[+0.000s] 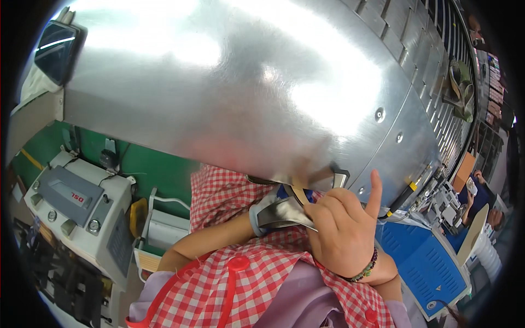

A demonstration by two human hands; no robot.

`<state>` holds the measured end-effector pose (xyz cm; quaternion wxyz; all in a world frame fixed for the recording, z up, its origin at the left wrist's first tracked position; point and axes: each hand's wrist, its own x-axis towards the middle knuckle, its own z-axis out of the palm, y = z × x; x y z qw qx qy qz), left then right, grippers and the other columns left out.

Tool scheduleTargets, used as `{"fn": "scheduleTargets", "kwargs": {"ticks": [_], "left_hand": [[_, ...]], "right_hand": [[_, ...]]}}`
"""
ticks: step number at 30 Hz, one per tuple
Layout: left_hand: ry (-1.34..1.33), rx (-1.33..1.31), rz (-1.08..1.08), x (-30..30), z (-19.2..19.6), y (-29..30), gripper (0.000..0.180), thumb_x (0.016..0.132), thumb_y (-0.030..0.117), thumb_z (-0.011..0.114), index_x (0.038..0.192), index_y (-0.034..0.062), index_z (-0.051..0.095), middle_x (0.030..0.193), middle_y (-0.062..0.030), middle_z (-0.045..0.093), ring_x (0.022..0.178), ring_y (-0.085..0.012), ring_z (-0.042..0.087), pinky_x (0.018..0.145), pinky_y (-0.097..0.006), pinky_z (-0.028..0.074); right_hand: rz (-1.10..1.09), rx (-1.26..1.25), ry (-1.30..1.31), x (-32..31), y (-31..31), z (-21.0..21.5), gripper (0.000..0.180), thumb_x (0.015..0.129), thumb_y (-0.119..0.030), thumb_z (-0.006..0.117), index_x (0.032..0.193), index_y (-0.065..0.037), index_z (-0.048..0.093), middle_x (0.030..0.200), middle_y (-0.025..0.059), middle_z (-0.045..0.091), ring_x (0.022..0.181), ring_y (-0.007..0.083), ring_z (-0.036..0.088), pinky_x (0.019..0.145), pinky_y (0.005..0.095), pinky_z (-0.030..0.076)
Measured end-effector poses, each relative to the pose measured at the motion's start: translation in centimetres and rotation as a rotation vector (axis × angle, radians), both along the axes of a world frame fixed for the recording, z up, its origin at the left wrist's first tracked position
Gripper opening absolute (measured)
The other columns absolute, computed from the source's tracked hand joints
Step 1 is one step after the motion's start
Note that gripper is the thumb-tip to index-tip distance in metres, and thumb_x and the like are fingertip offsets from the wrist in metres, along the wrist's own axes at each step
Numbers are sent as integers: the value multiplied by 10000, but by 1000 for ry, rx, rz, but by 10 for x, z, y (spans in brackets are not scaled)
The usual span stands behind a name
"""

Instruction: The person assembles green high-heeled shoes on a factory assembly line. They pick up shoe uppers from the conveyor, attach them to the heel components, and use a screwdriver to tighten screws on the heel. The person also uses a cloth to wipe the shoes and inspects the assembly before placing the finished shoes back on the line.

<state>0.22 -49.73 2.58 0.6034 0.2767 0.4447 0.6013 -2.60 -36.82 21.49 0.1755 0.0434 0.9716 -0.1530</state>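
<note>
My right hand (342, 235), with a beaded bracelet at the wrist, is closed, its little finger stretched out. Its thumb side grips a narrow tan strip (299, 195). Beside that strip lies a glossy black curved piece (284, 213) that looks like part of a shoe; a black, light-edged end (340, 177) shows past my knuckles. My left forearm (216, 238) comes across from the left, a pale cuff (255, 220) round its wrist. Behind the black piece my left hand is hidden, so its fingers do not show. A bit of blue (282, 192) peeks out there.
A big shiny metal surface (229, 98) fills the space before me. Slatted conveyor (437, 104) runs at the right, carrying a green shoe (462, 90). A white machine with gauges (87, 202) stands left, a blue cabinet (421, 262) right. Another person (470, 213) is at far right.
</note>
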Motion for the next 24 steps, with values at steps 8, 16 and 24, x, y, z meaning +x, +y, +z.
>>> {"fn": "scheduleTargets", "kwargs": {"ticks": [8,16,24], "left_hand": [[-157,-13,-31,4,11,-10,334,810,141,737,1113,73,612,986,-76,661,906,-199,649,807,-336,519],[-130,-42,-10,-15,-10,-5,337,813,137,734,1118,74,603,985,-75,655,906,-198,646,805,-336,519],[-138,-50,23,-20,-21,-6,340,816,132,732,1123,74,595,984,-73,648,906,-196,643,803,-336,519]], "right_hand": [[-57,29,31,-24,0,-4,96,662,-68,665,709,-75,582,662,8,536,759,178,592,1069,648,261],[-41,75,-15,-41,-9,-10,104,653,-45,653,666,-58,551,633,25,508,728,173,581,1041,628,336],[-37,13,-35,-44,-12,-14,107,628,-40,665,684,-51,574,673,38,547,746,202,586,1060,612,313]]}}
